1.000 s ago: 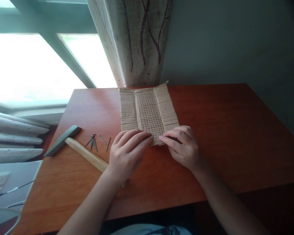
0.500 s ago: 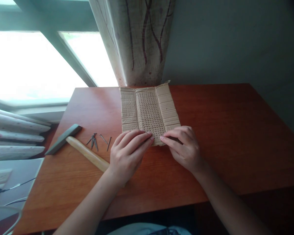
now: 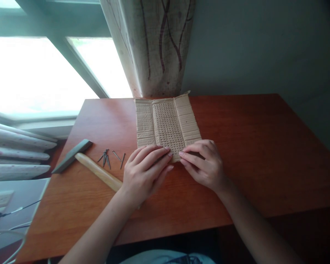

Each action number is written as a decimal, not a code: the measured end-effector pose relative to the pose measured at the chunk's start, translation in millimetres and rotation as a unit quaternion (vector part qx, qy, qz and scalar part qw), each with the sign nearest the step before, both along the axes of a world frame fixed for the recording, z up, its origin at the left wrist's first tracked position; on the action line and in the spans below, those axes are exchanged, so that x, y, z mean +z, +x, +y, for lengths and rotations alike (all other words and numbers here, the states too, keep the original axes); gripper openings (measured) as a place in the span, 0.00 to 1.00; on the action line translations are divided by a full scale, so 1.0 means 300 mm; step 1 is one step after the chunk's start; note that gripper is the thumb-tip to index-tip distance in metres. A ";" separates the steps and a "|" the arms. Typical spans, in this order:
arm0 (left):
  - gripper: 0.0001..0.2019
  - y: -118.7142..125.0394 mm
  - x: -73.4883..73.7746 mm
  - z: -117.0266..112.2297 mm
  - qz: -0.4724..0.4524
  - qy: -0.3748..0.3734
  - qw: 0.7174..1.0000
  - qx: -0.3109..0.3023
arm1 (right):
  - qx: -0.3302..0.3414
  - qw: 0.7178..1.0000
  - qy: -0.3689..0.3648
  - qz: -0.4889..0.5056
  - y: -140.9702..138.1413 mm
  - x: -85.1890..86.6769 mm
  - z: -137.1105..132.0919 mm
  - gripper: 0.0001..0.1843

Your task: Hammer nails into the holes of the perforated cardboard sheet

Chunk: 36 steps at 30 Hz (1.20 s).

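Observation:
A creased cardboard piece [image 3: 167, 123] with rows of small holes down its middle panel lies on the table, its near edge between my hands. My left hand [image 3: 145, 167] holds the near left part, fingers resting over the edge and thumb showing just below. On the near right part, my right hand [image 3: 205, 161] grips the edge with thumb and fingers close together. A hammer [image 3: 99, 172] with a grey head and pale wooden handle lies to the left, its handle end partly hidden behind my left wrist. Several nails [image 3: 106, 157] lie between the hammer and the cardboard.
The reddish-brown wooden table [image 3: 253, 154] stretches to the right, with its far edge by the wall [image 3: 258, 47]. A patterned curtain [image 3: 156, 47] hangs behind the cardboard. At left are a bright window [image 3: 35, 77] and a wall socket [image 3: 0, 200] with cables.
My left thumb has come into view below the fingers. My right fingertips and the cardboard's near edge have shifted slightly. The hammer and nails lie as before.

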<state>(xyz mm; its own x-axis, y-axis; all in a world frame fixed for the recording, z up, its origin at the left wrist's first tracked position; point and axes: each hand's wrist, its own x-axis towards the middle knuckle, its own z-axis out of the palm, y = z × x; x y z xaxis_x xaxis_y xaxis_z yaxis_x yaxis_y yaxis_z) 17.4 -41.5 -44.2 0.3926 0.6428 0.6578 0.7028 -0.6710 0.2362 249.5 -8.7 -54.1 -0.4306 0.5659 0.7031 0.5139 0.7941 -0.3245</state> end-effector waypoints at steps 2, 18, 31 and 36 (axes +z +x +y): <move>0.16 0.002 0.004 0.000 -0.001 0.001 1.000 0.000 | -0.002 1.000 0.001 -0.001 0.001 0.000 0.001 0.13; 0.15 -0.007 -0.008 0.005 -0.011 0.034 0.999 -0.013 | 0.009 0.999 -0.013 0.048 0.000 -0.005 0.010 0.07; 0.15 -0.008 -0.009 0.002 -0.016 0.017 1.000 -0.009 | 0.019 0.998 -0.019 0.056 -0.001 -0.001 0.011 0.08; 0.15 -0.015 -0.009 0.005 -0.007 0.012 1.000 -0.014 | 0.023 0.998 -0.021 0.050 0.004 -0.002 0.009 0.09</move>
